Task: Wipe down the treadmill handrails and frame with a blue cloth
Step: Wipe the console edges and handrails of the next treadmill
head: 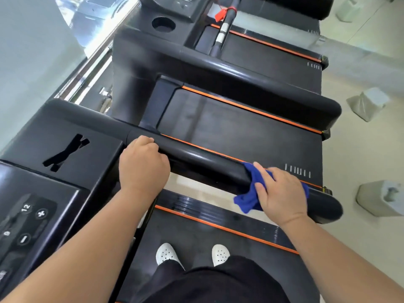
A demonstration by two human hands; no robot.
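A thick black handrail [203,159] runs from the treadmill console to the lower right. My left hand [143,165] is closed around the rail near the console end. My right hand [282,193] presses a blue cloth [251,193] onto the rail close to its rounded free end [325,206]. The cloth wraps over the rail under my palm and a loose fold hangs down to the left. Below, my two white shoes [166,254] stand on the treadmill belt [196,235] with its orange edge stripe.
The console panel [32,219] with plus and minus buttons sits at the lower left. A neighbouring treadmill with its own handrail [251,84] stands just beyond. Further back is a cup holder [163,24] and a red safety clip [222,14]. Grey blocks [369,103] lie on the floor at right.
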